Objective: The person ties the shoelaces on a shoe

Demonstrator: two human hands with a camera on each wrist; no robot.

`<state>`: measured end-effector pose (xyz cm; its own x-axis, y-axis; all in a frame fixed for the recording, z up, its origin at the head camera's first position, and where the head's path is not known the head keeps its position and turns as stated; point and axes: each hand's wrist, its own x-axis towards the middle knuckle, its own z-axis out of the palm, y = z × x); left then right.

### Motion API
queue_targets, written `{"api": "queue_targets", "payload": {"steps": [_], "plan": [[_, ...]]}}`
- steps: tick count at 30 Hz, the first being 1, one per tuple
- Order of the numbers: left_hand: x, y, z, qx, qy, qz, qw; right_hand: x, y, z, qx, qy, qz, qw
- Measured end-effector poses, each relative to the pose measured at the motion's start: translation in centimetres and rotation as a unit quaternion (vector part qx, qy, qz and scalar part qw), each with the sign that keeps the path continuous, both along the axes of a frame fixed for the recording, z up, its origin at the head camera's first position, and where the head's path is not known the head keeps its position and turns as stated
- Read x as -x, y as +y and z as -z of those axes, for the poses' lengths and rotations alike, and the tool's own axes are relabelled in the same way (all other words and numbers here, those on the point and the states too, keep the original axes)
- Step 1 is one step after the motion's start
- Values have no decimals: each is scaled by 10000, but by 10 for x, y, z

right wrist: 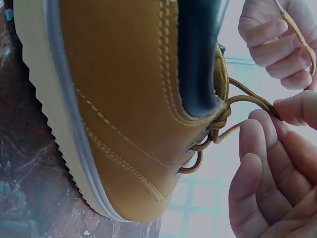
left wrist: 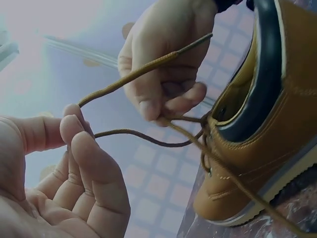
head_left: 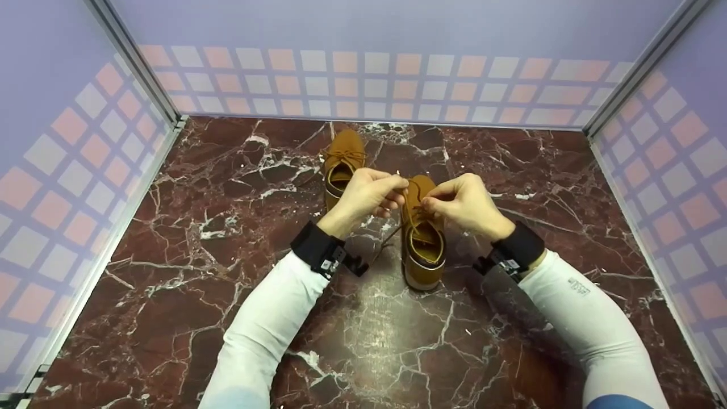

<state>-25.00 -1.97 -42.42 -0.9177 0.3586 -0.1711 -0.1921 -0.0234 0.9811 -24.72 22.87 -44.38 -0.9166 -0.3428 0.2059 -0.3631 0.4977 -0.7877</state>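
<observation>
A tan lace-up shoe (head_left: 421, 275) stands on the floor between both hands, its toe pointing away from me. My left hand (head_left: 372, 193) pinches a brown shoelace (left wrist: 131, 77) between thumb and fingertips; its tipped end sticks out free past the fingers. Close to the tongue, my right hand (head_left: 466, 205) pinches a bight of lace (right wrist: 247, 100) between thumb and forefinger. The lace rises from a knot (right wrist: 221, 119) at the top eyelets. Another strand hangs down the shoe's left side to the floor. Both hands are above the shoe, apart from each other.
A matching tan shoe (head_left: 346, 142) stands farther off to the left, its lace tied in a bow, partly hidden by my left hand. Dark red marble-patterned floor (head_left: 227, 284) lies all round. Lilac panels (head_left: 375, 85) with pink and white squares enclose three sides.
</observation>
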Motion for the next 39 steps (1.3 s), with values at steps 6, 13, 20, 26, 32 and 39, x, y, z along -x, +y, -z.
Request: {"api": "queue_targets", "payload": {"steps": [6,13,20,26,32,39], "plan": [[-15,7,3,-287,-261,192,9991,3,0,-5,-39,36,63,10000],[-38,21,9,-683,-455,509,9953,4,3,-9,-160,-80,-64,9998],[-56,46,13,-913,-350,615,9933,7,5,-11,-256,-14,-216,9994],[-62,64,17,2012,2623,288,9433,9,5,-13,-396,41,-327,9987],[-67,82,18,4270,4064,167,8076,8,5,-16,-473,-32,-314,9984],[-76,109,25,5650,4344,409,7002,8,4,-15,-400,-134,-391,9983]]}}
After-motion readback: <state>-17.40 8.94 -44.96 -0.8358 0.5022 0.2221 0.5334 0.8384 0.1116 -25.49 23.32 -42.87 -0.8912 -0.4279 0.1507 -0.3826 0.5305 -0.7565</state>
